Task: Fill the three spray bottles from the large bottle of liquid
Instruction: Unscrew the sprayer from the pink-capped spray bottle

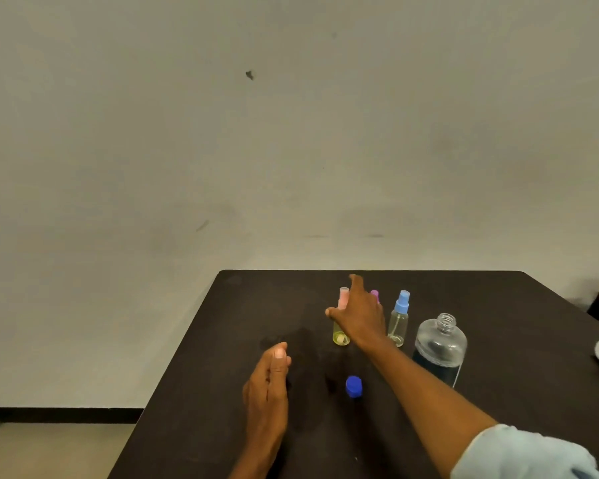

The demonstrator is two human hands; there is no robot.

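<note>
A plain indoor room, its kind unclear; a bare, scuffed pale wall (291, 133) at twelve o'clock; a dark table (194, 426) against it; dark skirting (59, 414) at eight o'clock.

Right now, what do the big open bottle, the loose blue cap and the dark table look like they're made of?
Large clear open-necked bottle: probably clear plastic, glossy; the dark table and liquid show through it, and its neck is threaded. Glass can't be ruled out.
Small loose blue screw cap: likely opaque moulded plastic, with a uniform saturated colour.
Dark brown table: matte, perhaps laminate or painted wood; no grain shows.
</note>
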